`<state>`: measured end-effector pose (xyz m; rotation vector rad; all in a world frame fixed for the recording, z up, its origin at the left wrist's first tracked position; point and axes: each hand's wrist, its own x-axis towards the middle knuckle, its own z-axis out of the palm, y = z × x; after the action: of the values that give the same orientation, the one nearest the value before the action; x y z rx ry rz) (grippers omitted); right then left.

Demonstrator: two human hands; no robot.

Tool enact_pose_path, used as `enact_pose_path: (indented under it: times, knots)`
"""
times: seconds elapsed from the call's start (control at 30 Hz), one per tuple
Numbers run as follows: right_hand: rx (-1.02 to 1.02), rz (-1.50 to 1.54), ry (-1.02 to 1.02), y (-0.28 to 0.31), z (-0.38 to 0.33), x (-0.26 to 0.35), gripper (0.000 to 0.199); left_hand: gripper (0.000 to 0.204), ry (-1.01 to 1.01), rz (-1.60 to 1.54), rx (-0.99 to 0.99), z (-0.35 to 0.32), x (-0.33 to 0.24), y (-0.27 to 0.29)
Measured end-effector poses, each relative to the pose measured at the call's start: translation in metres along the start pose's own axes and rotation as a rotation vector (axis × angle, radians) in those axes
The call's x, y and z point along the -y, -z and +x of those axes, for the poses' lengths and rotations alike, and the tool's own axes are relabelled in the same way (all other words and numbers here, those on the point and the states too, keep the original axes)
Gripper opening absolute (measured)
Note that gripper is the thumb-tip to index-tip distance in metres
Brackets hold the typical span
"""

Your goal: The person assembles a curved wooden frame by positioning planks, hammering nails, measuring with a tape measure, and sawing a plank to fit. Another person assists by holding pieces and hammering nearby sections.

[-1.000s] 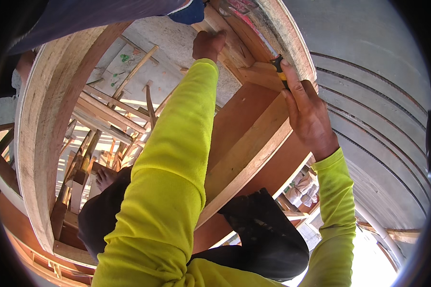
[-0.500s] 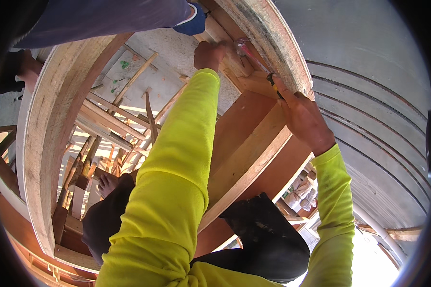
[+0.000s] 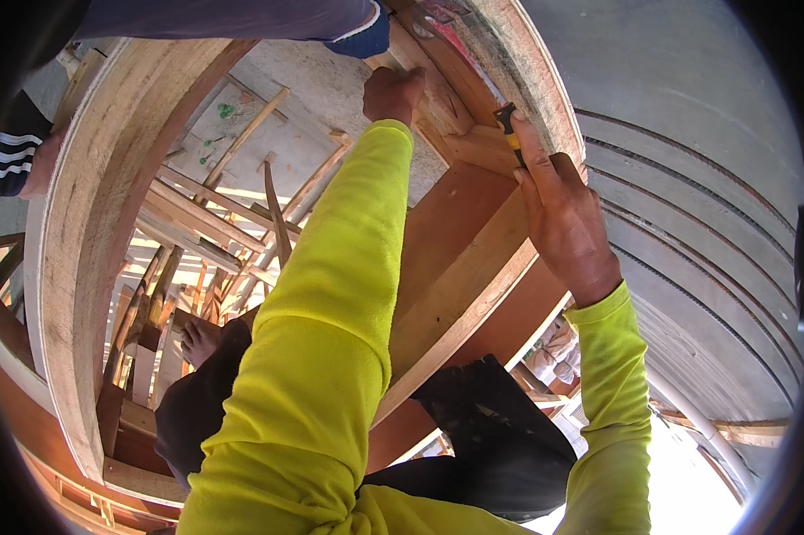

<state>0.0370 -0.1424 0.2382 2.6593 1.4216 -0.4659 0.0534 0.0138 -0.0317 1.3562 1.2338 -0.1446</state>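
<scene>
Head view shows the right hand (image 3: 567, 218) wrapped around the yellow-and-black handle of a long tool (image 3: 511, 138), the thumb and fingers closed on the grip. The tool points up and to the left, away from the hand; its far end is blurred and lies to the right of the left hand (image 3: 393, 94), apart from it. The left hand is curled beside a pale timber (image 3: 433, 89); whether its fingers pinch anything cannot be told. Yellow sleeves (image 3: 330, 294) cover both forearms.

Just right of the tool runs a thick wooden beam (image 3: 544, 80). Below it, between the forearms, are a reddish-brown panel (image 3: 451, 209) and a slanting plank (image 3: 464, 276). Above the left hand, another person's dark-clad limb (image 3: 232, 20) ends in blue fabric (image 3: 363, 37). Farther out, a large upright timber (image 3: 103, 196) stands left, loose wood pieces (image 3: 188, 223) lie below, and a grey ridged surface (image 3: 678, 80) fills the right.
</scene>
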Motion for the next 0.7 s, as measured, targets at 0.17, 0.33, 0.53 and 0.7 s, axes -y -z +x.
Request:
enact_pose_path:
  times: [0.17, 0.33, 0.53, 0.7]
  knots:
    - [0.192, -0.089, -0.070, 0.004, 0.006, 0.005, 0.064, 0.051, 0.029, 0.065, 0.091, 0.003, -0.007, 0.006]
    - [-0.004, -0.044, 0.044, 0.003, 0.007, 0.009, 0.064, 0.046, 0.060, 0.019, 0.074, 0.003, -0.008, 0.007]
    - [0.216, -0.132, -0.144, -0.003, 0.005, 0.011, 0.065, 0.045, 0.054, 0.009, 0.109, 0.005, -0.006, 0.005]
    - [-0.020, -0.041, 0.035, -0.006, 0.006, 0.011, 0.069, 0.046, 0.047, 0.002, 0.052, 0.002, -0.008, 0.007]
